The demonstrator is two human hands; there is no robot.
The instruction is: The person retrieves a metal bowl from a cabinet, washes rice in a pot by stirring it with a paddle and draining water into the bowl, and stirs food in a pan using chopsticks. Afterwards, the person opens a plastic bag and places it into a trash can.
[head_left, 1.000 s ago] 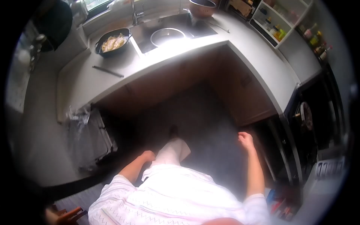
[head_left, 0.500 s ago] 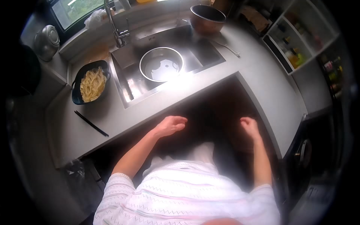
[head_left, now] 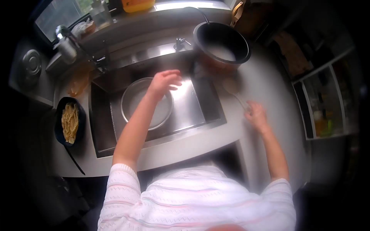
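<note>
My left hand [head_left: 165, 82] reaches over the sink, its fingers loosely spread and holding nothing. Beneath that hand and forearm, partly covered by them, a round metal pan [head_left: 129, 104] rests in the sink. My right hand [head_left: 256, 118] is at the counter on the right, its fingers closed around the handle end of a pale spoon [head_left: 231, 86]. The spoon's head lies toward the large pot [head_left: 220, 63], which is dark inside with a reddish-brown outside and has something whitish at its bottom.
A steel sink [head_left: 102, 152] is set into the pale counter [head_left: 185, 152]. On the left are a dark dish [head_left: 58, 129] of pale yellow strips and black chopsticks [head_left: 74, 159]. A faucet [head_left: 101, 63] stands behind the sink; open shelves [head_left: 325, 69] are at the right.
Both hands have moved forward from in front of my body: the left to above the sink, the right onto the spoon's handle. My view has shifted closer to the sink and pot.
</note>
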